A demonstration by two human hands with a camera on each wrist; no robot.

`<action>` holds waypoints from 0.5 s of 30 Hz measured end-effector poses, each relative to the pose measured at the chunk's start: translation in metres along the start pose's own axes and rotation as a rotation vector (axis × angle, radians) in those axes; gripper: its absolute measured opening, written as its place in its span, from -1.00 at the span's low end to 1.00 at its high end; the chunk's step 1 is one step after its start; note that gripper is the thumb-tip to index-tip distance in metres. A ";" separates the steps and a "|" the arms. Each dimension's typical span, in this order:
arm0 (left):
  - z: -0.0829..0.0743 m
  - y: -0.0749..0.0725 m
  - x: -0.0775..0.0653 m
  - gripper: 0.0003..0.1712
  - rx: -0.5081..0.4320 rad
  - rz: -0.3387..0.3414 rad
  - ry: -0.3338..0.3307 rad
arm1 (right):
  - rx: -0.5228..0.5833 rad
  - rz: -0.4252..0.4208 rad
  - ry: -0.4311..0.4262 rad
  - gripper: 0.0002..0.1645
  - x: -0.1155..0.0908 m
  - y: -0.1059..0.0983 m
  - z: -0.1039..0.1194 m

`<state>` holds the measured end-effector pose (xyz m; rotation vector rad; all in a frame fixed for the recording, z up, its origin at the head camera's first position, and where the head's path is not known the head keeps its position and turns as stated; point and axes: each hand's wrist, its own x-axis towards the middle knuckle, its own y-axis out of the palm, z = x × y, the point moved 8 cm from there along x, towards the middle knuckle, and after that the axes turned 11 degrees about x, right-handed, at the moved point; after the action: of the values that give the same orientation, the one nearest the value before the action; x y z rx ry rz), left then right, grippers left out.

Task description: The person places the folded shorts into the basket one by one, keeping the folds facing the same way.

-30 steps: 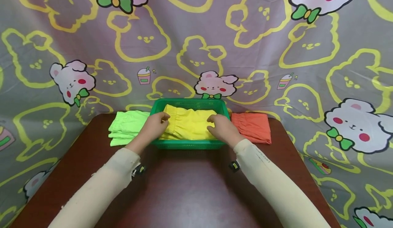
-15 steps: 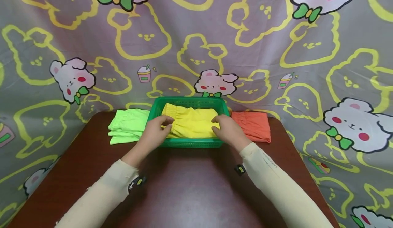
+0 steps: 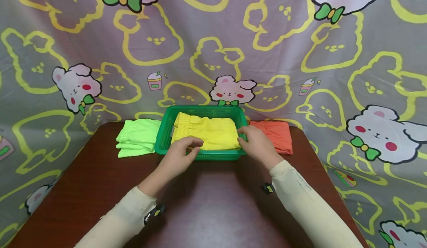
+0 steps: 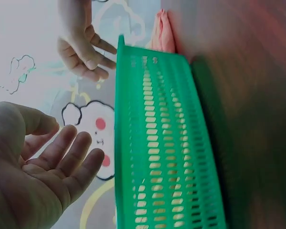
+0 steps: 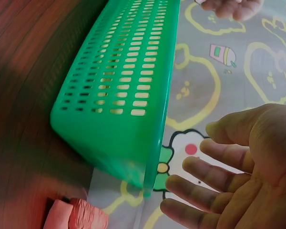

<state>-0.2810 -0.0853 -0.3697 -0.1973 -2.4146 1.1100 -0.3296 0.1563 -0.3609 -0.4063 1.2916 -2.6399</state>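
Folded yellow shorts (image 3: 211, 129) with a gathered waistband lie inside a green plastic basket (image 3: 200, 155) at the back of the table. My left hand (image 3: 183, 153) hovers over the basket's front rim, fingers loosely bent and holding nothing. At the basket's front right corner is my right hand (image 3: 258, 144), its fingertips close to the yellow cloth's right edge. In the left wrist view the left palm (image 4: 43, 176) is apart from the basket's slotted wall. The right wrist view shows relaxed, spread fingers (image 5: 200, 193) beside the rim, with nothing between them.
Light green folded clothing (image 3: 138, 136) lies left of the basket, and orange-red folded clothing (image 3: 277, 136) lies to its right. A brown wooden table (image 3: 213, 203) runs toward me. Behind it hangs a grey cloth (image 3: 186, 25) with cartoon rabbits.
My left hand has moved right and toward me, off the left side of the yellow shorts. My right hand has shifted slightly right. The shorts stay in the basket.
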 end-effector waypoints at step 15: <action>-0.024 0.035 -0.023 -0.71 -0.011 0.080 0.087 | 0.008 -0.041 0.019 -0.66 -0.015 -0.021 -0.036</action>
<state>-0.2515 -0.0529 -0.3903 -0.3412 -2.3544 1.0993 -0.3280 0.1998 -0.3676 -0.4120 1.2910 -2.6884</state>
